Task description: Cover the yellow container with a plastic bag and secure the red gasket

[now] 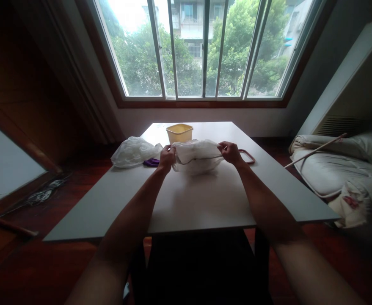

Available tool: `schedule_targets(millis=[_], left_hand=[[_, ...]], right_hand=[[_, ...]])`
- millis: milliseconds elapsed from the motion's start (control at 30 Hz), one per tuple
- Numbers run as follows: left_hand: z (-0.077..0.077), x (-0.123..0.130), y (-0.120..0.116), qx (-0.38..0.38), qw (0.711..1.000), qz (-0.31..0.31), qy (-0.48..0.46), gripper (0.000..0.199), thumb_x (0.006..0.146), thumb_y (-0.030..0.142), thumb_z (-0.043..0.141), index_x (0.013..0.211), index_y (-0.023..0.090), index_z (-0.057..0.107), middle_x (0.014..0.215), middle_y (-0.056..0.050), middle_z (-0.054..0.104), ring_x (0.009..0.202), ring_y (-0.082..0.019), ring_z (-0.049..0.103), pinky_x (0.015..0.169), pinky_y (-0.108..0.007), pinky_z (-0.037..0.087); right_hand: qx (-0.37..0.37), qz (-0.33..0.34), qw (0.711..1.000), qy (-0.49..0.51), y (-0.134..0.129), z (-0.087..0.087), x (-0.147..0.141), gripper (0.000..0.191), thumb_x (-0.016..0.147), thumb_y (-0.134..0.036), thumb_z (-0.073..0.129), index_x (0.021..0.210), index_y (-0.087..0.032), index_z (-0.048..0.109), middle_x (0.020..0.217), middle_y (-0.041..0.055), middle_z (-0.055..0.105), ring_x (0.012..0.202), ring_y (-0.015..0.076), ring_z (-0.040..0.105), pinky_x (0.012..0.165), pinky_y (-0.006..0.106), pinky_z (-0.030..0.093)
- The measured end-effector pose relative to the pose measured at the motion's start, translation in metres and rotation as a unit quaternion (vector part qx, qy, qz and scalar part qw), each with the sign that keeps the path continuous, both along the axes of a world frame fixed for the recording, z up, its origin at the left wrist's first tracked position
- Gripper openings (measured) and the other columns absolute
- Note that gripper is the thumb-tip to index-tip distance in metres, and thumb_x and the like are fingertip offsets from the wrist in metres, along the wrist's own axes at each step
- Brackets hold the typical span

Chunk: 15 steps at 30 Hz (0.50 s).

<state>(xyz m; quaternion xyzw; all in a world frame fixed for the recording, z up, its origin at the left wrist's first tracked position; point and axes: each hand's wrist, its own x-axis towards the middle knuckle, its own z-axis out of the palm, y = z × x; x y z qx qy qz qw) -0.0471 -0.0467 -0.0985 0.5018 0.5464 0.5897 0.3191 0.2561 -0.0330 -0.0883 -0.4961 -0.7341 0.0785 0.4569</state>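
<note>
A thin, translucent white plastic bag (pixel 198 154) is stretched sideways just above the middle of the table. A dark line, perhaps a drawstring, runs across it. My left hand (pixel 166 157) is closed on the bag's left end, and my right hand (pixel 230 152) pinches its right end. Behind the bag stands a yellow plastic tub (pixel 179 133), its lower part partly covered by the bag. A crumpled white plastic bag (pixel 135 152) lies left of my left hand, with a purple cloth-like thing (pixel 151 162) beside it. Close to my right hand is a pinkish-brown frame-shaped thing (pixel 247 156).
The white table (pixel 201 212) reaches toward the window (pixel 188 51). To the right is a pale padded seat (pixel 341 161) with a thin stick (pixel 315 150) across it. Cables (pixel 46 190) lie on the dark red floor at the left.
</note>
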Motion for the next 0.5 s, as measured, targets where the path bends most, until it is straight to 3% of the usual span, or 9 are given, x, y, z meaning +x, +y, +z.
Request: schedule_targets(millis=[100,233,400,500], left_hand=[[0.004,-0.009,-0.004,0.016,0.989,0.007,0.148,0.044,0.085,0.050,0.057,0.108,0.013,0.065,0.082,-0.006,0.067,0.070,-0.018,0.061,0.064,-0.027,0.047],[0.009,-0.021,-0.009,0.039,0.938,0.039,0.342,0.062,0.078,0.066,0.064,0.112,0.015,0.068,0.086,-0.009,0.071,0.080,-0.024,0.066,0.073,-0.030,0.049],[0.010,-0.027,-0.012,-0.004,0.898,-0.029,0.439,0.078,0.066,0.071,0.075,0.125,0.020,0.066,0.102,-0.012,0.075,0.094,-0.031,0.068,0.077,-0.032,0.049],[0.006,-0.029,-0.010,-0.056,0.888,-0.070,0.452,0.067,0.059,0.059,0.083,0.114,0.021,0.072,0.099,-0.012,0.075,0.089,-0.031,0.069,0.073,-0.032,0.049]], right_hand=[[-0.008,-0.070,0.997,0.013,-0.001,0.004,0.003,0.029,0.091,-0.036,0.052,0.079,-0.016,0.069,0.072,0.0071,0.069,0.065,0.0182,0.054,0.066,0.029,0.041],[-0.012,-0.142,0.989,0.041,0.006,0.002,0.011,0.041,0.093,-0.047,0.049,0.061,-0.021,0.054,0.060,0.0047,0.058,0.059,0.0169,0.045,0.061,0.029,0.035],[-0.062,-0.111,0.972,0.197,0.013,-0.002,0.019,0.046,0.088,-0.059,0.052,0.063,-0.021,0.051,0.056,-0.0007,0.049,0.057,0.0141,0.041,0.056,0.028,0.034],[-0.095,-0.068,0.954,0.278,0.007,0.003,0.024,0.051,0.081,-0.069,0.059,0.074,-0.018,0.057,0.061,-0.0017,0.051,0.057,0.0126,0.042,0.054,0.027,0.036]])
